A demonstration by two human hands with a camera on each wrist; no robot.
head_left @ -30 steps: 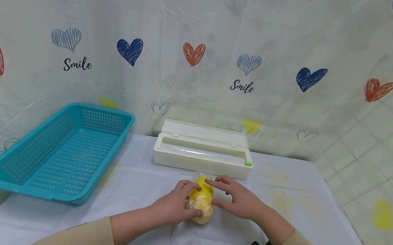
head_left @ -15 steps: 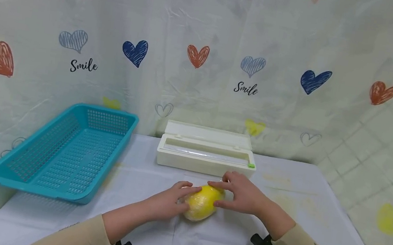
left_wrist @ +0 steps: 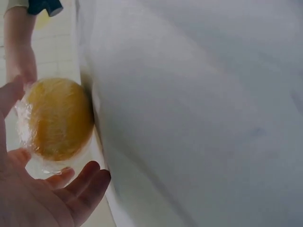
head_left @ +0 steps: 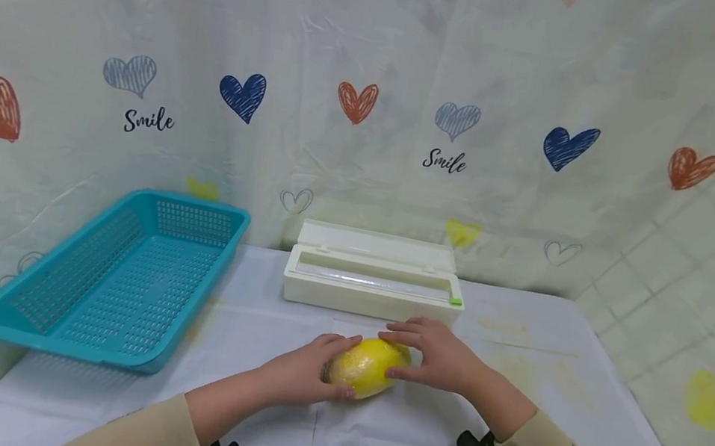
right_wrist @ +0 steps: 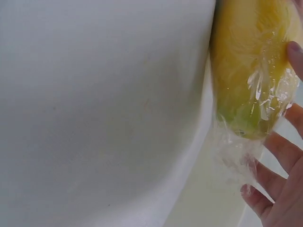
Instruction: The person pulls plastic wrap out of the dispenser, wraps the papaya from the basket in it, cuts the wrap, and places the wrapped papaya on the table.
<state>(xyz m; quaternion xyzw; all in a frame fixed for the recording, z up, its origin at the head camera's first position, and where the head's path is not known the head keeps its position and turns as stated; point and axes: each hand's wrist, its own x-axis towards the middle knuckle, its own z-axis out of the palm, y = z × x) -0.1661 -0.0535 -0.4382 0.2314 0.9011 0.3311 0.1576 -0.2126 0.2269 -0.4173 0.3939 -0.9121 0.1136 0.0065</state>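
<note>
A yellow fruit (head_left: 364, 368) in clear cling film lies on its side on the white cloth, in front of the box. My left hand (head_left: 300, 370) holds its left end, thumb at the near side and fingers over the far side. At the other end my right hand (head_left: 435, 355) grips it, with thumb and fingers on opposite sides. The left wrist view shows the rounded end of the fruit (left_wrist: 61, 118) near the left palm. In the right wrist view, loose cling film (right_wrist: 232, 151) gathers past the fruit's greenish tip, among the right fingers.
Behind the hands stands a white cling film dispenser (head_left: 370, 302), its lid (head_left: 376, 244) raised and a roll (head_left: 370, 281) inside. A blue-green plastic basket (head_left: 119, 282) is at the left. A curtain with hearts (head_left: 394, 47) hangs behind the table.
The fruit has turned from pointing away to lying crosswise between the hands. My left hand shifted left, then its thumb and fingers spread around the end.
</note>
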